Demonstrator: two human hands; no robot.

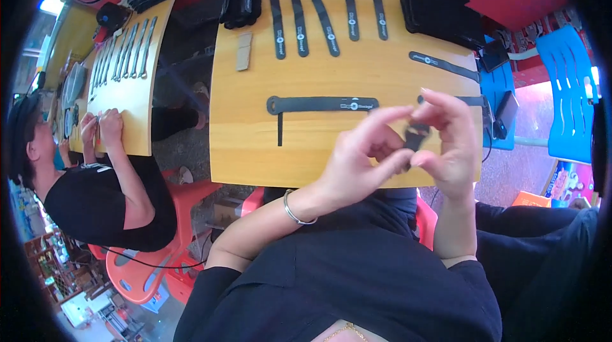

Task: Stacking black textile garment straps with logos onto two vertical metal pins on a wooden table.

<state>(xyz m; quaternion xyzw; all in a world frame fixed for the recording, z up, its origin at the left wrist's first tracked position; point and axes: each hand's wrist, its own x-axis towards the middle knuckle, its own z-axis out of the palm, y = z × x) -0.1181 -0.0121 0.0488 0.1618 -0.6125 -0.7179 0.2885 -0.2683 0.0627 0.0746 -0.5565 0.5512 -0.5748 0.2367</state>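
In front of my chest, above the table's near right part, both hands are raised. My left hand point(364, 162) pinches a small dark piece point(417, 134) between thumb and fingers. My right hand point(451, 144) curls round the same piece from the other side; its exact kind is blurred and partly covered by fingers. Left of my hands lies a dark grey strap point(319, 105) with a holed round end, printed near its other end. A thin black strip point(280, 130) lies just below that end. Behind my right hand is another dark strap point(470, 100), partly hidden.
Several dark grey straps point(326, 23) lie at the wooden table's point(242, 125) far side; one strap point(443, 66) rests at the right. Black stacks point(440, 20) stand at the back corners. A tan block point(244, 52) lies left. A co-worker point(95, 195) sits at another table on the left.
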